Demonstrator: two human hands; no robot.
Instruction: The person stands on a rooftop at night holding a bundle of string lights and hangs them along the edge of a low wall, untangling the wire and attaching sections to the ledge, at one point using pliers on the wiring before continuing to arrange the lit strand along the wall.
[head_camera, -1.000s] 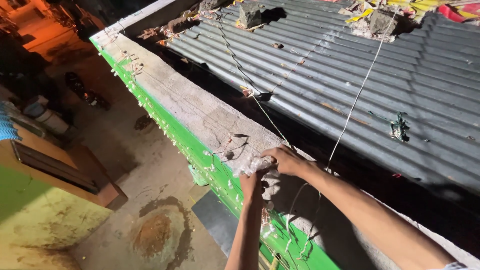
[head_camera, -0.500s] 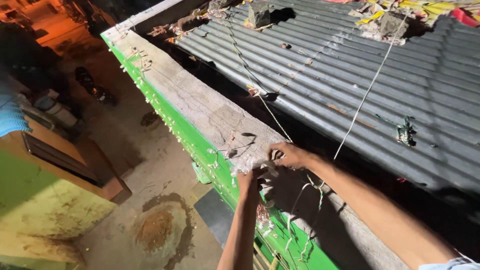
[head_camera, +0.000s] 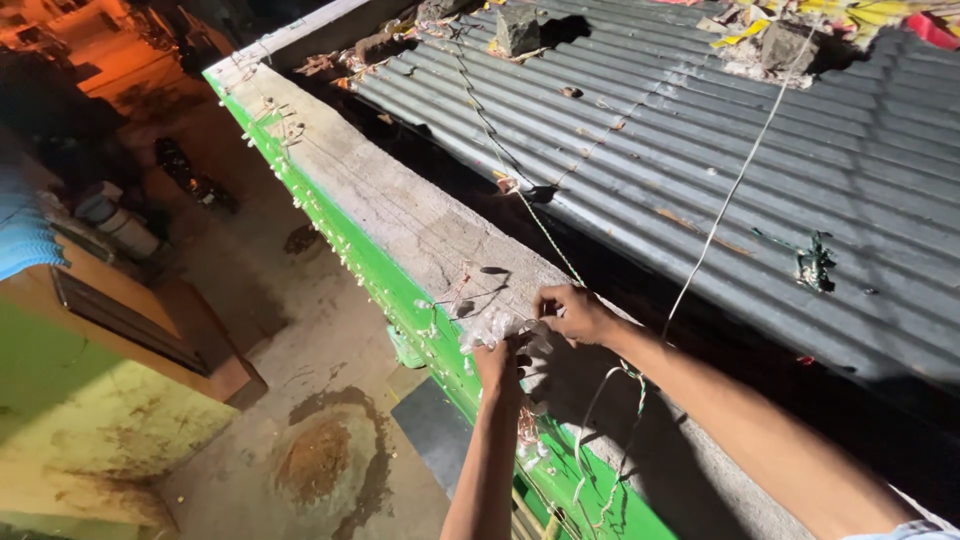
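- Left hand: reaching up from below at the wall's outer edge, fingers closing on a clump of clear light string.
- Right hand: lying on the wall top just beside the left hand, fingers pinching the same string at its other end.
- Light string: sitting on the wall's outer edge between the two hands, small clear bulbs bunching together; more bulbs are hanging below the left wrist.
- Wires: trailing in thin loops down the green face under the right forearm.
- Wall: bare concrete top, green-painted outer face, running away to the upper left; a row of small bulbs is dotting its green edge.
- Cord: running pale and taut from near the right forearm up across the roof.
- Roof: grey corrugated sheet lying right of the wall, carrying stones and scraps at its far end.
- Ground: lying far below on the left, showing a round brown stain.
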